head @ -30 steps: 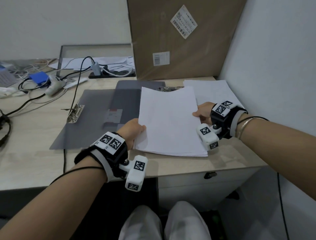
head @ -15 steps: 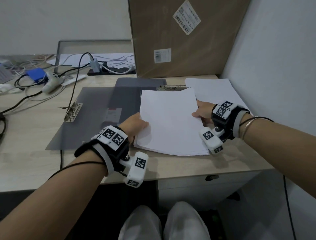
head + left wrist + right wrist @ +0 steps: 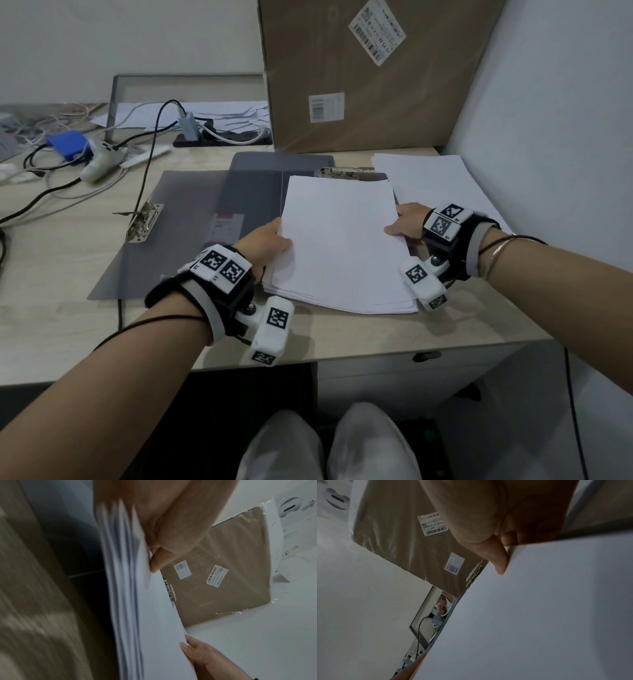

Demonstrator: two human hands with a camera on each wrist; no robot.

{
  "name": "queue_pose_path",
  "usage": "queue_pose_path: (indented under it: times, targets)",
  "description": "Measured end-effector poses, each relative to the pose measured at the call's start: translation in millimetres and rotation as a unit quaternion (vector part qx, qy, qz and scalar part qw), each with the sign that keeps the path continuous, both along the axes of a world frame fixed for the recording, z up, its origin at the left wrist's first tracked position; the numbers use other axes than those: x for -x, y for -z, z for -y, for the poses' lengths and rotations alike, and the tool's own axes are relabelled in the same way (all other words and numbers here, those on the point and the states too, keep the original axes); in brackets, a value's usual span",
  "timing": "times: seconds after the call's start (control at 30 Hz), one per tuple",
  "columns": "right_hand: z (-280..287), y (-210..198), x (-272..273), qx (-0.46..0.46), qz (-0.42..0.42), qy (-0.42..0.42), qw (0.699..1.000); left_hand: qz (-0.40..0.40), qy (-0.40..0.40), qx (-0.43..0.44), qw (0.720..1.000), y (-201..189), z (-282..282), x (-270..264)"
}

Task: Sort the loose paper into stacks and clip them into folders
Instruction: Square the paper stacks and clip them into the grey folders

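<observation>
**Fingers of both hands hold the paper stack over the open folder; clipping not yet done**

Fingers (image 3: 155,562) of the left hand (image 3: 265,241) pinch the left edge of the paper stack (image 3: 340,243), thumb on top and the other fingers tucked under the sheets. The right hand (image 3: 407,222) grips the opposite edge in the same way, thumb lying on the top sheet in the right wrist view. Neither hand is spread wide; both are closed round the paper.

Position: the stack lies over the right half of an open grey folder (image 3: 191,205) on the surface (image 3: 51,322). Its near end looks to rest down, and the sheet edges there are fanned, not square. The far edge sits just short of the metal clip (image 3: 344,171) at the top of that folder half and is not under it.

State of task, as judged:
- One stack gathered and brought to a folder: done.
- Squaring the edges: incomplete.
- Sliding the stack under the clip and closing it: not done.
- A second clip (image 3: 142,222) shows at the left side of the grey covers with nothing in it.
- More loose sheets (image 3: 435,178) lie just beside the stack on the right, against the wall, unsorted as far as can be told.

Estimate: early to middle of the job, with no paper clipped in so far.
</observation>
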State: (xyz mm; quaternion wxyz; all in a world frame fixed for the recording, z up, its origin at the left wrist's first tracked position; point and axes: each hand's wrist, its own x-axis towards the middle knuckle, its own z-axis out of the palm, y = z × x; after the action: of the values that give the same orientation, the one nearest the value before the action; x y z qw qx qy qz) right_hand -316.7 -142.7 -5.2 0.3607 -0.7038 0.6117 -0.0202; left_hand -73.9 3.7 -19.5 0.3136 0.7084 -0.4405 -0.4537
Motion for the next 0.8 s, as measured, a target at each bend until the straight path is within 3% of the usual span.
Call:
queue_pose_path:
  times: [0.1,0.3,0.67,0.8]
  targets:
    - [-5.6,-4.2,-2.2,0.055,-0.090,-0.026,0.994,-0.004,-0.017,0.008,1.000,2.5,-1.1,0.4]
    - [-7.6,-2.9,0.1,0.051,-0.070,-0.039,0.995,-0.023,-0.065,0.052,0.996,-7.2,-8.8,13.1]
    - [4.9,-14.2,3.4,0.043,0.053,-0.001,0.998,-0.061,-0.091,0.131,0.985,-7.0,-5.5,19.3]
    - [8.5,-19.5,-0.3,0.038,0.036,-0.003,0.999,-0.064,-0.101,0.131,0.984,-6.0,-2.4,21.3]
